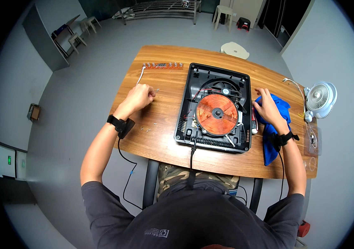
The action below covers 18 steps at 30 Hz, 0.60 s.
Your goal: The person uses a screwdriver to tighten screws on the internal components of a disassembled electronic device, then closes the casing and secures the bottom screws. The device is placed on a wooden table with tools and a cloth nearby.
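Observation:
An opened induction cooker base (184, 120) lies on the wooden table, its black shell showing a round copper coil (206, 118) and a fan (225, 91). To its left, my left hand (140, 98) rests with curled fingers beside small screws (157, 90); whatever its fingertips hold is hidden. My right hand (269, 108) is at the cooker's right edge, thumb and fingers apart, over a blue cloth (270, 151). Below its thumb lies a red-and-black screwdriver (254, 124), partly covered by the hand. A narrow orange circuit board (163, 66) with a white cable sits at the far left.
More small screws (148, 130) lie near the table's left front. A white fan (321, 97) and a clear plastic container (312, 139) stand at the right. The cooker's black power cord (192, 155) drops over the front edge. Behind the table is a pale stool (235, 50).

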Available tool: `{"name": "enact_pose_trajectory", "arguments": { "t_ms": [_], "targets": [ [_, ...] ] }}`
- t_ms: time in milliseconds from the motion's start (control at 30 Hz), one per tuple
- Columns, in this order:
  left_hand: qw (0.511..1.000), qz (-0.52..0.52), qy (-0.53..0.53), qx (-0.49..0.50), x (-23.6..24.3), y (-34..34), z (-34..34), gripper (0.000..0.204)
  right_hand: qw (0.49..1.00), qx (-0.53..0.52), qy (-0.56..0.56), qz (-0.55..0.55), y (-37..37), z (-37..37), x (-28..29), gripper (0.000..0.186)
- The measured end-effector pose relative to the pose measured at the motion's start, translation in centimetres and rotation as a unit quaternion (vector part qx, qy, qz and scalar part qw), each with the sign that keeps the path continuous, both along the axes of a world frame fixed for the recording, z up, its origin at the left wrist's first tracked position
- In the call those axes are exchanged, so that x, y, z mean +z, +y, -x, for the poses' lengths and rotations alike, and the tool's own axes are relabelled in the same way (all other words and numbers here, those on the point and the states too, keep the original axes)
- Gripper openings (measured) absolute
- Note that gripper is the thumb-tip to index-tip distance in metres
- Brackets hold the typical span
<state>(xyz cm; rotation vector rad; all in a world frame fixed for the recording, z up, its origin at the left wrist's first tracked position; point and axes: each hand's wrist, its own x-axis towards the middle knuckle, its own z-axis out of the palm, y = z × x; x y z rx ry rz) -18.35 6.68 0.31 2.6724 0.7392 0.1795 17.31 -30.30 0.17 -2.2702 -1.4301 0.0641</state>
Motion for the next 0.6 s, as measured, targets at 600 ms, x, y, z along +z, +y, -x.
{"name": "enact_pose_trajectory", "arguments": {
  "t_ms": [600],
  "targets": [
    [0.997,-0.054,0.019,0.051,-4.4,3.0,-3.9,0.023,0.989,-0.04,-0.004,0.143,-2.0,1.6,-4.3,0.044]
  ]
}}
